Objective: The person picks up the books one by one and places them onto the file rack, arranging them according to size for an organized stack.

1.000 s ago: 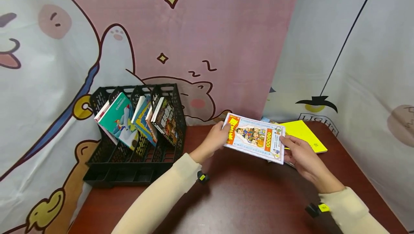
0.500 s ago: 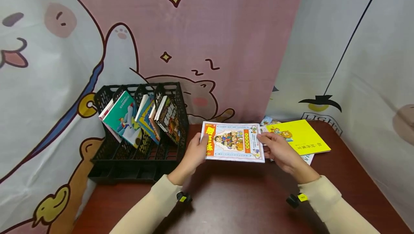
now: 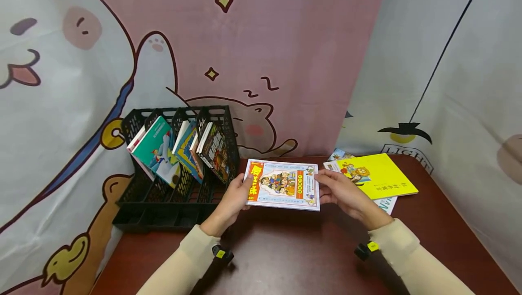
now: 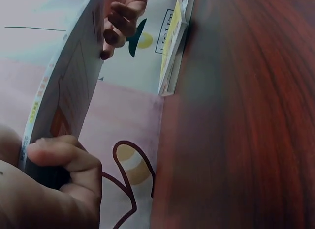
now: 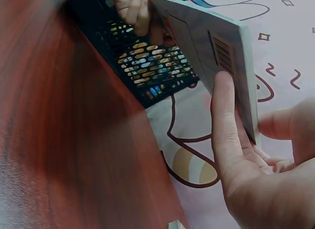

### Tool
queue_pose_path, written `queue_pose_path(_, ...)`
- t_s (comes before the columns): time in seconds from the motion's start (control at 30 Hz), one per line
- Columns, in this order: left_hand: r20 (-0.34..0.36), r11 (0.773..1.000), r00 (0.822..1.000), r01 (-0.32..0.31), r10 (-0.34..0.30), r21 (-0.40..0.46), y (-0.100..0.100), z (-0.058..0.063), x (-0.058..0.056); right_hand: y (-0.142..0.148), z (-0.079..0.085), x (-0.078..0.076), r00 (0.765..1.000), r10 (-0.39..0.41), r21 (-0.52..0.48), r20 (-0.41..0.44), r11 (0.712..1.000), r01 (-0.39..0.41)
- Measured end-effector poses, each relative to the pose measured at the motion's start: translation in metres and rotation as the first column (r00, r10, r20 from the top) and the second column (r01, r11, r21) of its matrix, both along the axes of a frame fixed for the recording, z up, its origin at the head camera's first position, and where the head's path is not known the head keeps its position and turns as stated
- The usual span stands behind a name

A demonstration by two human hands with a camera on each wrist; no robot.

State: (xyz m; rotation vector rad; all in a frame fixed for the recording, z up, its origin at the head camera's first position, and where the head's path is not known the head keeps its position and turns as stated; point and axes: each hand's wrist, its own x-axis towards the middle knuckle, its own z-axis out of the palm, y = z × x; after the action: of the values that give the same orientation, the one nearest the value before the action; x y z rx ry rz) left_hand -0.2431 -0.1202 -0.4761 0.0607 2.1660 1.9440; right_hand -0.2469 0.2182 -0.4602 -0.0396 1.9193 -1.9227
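A thin book (image 3: 282, 184) with a red, yellow and pale blue cover of cartoon figures is held flat above the table, cover up. My left hand (image 3: 231, 200) grips its left end, thumb on top and curled fingers beneath, as the left wrist view shows. At the opposite end my right hand (image 3: 346, 195) pinches the book between thumb and fingers. One long finger (image 5: 225, 116) lies along its back cover, close to a barcode (image 5: 222, 53). The wrist views show the book's spine and underside clear of the tabletop.
A black slotted file rack (image 3: 175, 215) stands at the left, several books leaning in its compartments, among them a green one (image 3: 157, 150). On the right a yellow book (image 3: 379, 177) lies over others on the brown table (image 3: 285, 258). A printed cloth (image 3: 302, 59) hangs behind.
Both hands have carried the book leftward, away from the pile on the right, and it now lies squarer in front of me. The yellow book is uncovered. The rack's books stay put.
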Motion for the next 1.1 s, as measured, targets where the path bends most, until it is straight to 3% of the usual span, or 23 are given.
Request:
queue_pose_path(0.23,0.015,0.994,0.994,0.108,-0.109,0.030,-0.004,0.002,-0.010,0.010,0.005,-0.015,0.999,-0.008,0.024,-0.036,1.000,0.009)
queue_pose_path(0.33,0.026,0.987,0.987,0.160,-0.161,0.023,-0.003,0.002,-0.014,0.013,0.006,-0.020,0.996,0.060,0.072,-0.061,0.996,-0.056)
queue_pose_path(0.47,0.036,0.980,0.980,0.197,-0.197,-0.003,0.001,0.001,-0.020,0.016,0.004,-0.024,0.978,0.206,0.138,-0.040,0.970,-0.199)
queue_pose_path(0.6,0.045,0.983,0.983,0.179,-0.177,-0.034,0.005,-0.001,-0.026,0.016,0.002,-0.023,0.953,0.302,0.156,-0.015,0.942,-0.296)
queue_pose_path(0.73,0.050,0.984,0.986,0.163,-0.160,-0.064,0.007,-0.003,-0.028,0.017,-0.001,-0.020,0.941,0.337,0.153,-0.013,0.931,-0.331)
queue_pose_path(0.93,0.053,0.987,0.990,0.131,-0.127,-0.090,0.009,0.000,-0.027,0.017,0.000,-0.013,0.943,0.329,0.145,-0.039,0.936,-0.321)
queue_pose_path(1.1,0.035,0.993,0.998,0.054,-0.051,-0.108,0.013,0.006,-0.026,0.019,0.002,-0.008,0.951,0.306,0.127,-0.044,0.946,-0.299)
